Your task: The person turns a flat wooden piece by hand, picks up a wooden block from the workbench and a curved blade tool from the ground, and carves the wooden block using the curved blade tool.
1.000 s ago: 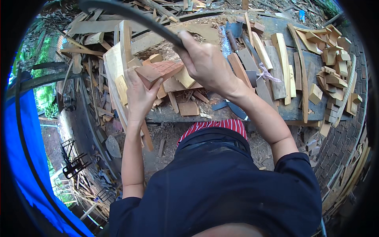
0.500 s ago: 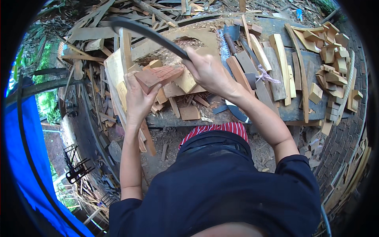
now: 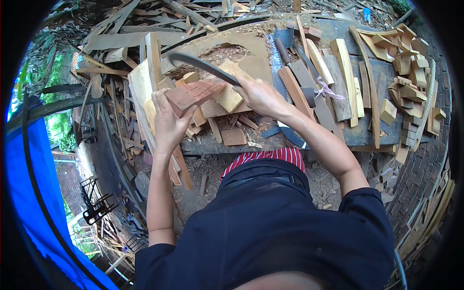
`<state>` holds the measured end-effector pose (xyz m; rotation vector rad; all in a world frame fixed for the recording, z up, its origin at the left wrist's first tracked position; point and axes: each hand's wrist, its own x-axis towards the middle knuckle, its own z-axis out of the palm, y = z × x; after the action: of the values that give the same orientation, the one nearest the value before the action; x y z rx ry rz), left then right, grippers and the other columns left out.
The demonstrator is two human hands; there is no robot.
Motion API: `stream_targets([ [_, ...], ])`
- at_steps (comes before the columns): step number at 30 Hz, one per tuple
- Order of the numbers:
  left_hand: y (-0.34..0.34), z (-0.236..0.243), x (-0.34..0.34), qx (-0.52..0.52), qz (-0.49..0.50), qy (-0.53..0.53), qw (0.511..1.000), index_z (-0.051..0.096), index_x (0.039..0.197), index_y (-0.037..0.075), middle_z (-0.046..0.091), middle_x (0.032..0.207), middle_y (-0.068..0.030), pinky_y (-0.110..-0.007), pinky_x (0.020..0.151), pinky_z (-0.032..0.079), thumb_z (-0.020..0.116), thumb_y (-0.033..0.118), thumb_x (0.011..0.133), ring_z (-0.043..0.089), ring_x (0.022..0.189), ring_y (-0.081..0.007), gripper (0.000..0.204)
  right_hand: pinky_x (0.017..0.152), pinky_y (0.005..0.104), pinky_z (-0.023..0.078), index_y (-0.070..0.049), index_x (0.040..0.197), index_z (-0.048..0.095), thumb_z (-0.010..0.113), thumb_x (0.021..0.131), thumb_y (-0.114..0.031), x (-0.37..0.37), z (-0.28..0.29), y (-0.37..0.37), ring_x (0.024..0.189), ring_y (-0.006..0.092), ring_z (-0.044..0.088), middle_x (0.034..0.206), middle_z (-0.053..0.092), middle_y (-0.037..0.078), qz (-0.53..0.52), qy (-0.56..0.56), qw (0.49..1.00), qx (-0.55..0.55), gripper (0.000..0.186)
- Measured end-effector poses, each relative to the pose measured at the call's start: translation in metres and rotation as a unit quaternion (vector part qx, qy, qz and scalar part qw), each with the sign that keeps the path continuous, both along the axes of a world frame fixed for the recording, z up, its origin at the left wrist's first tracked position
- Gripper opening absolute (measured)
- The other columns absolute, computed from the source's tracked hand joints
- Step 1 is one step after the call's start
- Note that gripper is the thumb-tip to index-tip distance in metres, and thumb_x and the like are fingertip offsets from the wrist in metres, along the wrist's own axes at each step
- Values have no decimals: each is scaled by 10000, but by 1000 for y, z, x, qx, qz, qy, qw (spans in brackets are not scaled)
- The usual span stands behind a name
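My left hand is closed around the near end of a reddish-brown wood block, holding it tilted over the bench. Cut facets mark the block's upper right part. In my right hand is the handle of a machete, whose long dark blade points to the upper left. The blade hangs above the block, apart from it. Beneath the block's right end stands a pale yellow wood piece. My right fingers hide most of the machete's handle.
The worn bench carries a brown board with a chip-filled hollow. Right of it lie long wood strips, a purple-tied tool and a pile of cut blocks. Scrap wood heaps up at the far left.
The machete has come down toward the block, and my right hand has shifted slightly right and nearer to me. My left hand and the block have barely moved.
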<state>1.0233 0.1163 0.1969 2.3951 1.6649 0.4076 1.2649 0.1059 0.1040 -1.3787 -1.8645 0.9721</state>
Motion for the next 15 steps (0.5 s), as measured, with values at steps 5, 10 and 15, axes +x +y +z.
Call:
stream_targets([
  [5, -9, -3, 0, -12, -2, -21, 1000, 365, 1201, 7, 414, 1087, -180, -477, 802, 472, 783, 147, 746, 554, 992, -412, 634, 498, 484, 432, -8, 1068, 490, 526, 975, -185, -13, 84, 20, 601, 427, 615, 636, 592, 238, -100, 144, 971, 161, 203],
  [10, -17, 1, 14, -34, -29, -13, 999, 361, 1212, 29, 412, 1060, -176, -492, 753, 490, 780, 91, 720, 585, 940, -418, 648, 540, 531, 485, -39, 1082, 476, 507, 948, -194, -15, -19, -11, 642, 453, 625, 672, 618, 238, -22, -50, 998, 33, 207],
  [15, -12, -2, 13, -25, -29, -33, 999, 360, 1218, 33, 419, 1070, -160, -475, 779, 480, 784, 95, 734, 575, 964, -397, 646, 626, 588, 454, -43, 1063, 476, 494, 966, -225, -18, -30, -10, 718, 486, 608, 739, 613, 268, -6, -48, 999, -24, 207],
])
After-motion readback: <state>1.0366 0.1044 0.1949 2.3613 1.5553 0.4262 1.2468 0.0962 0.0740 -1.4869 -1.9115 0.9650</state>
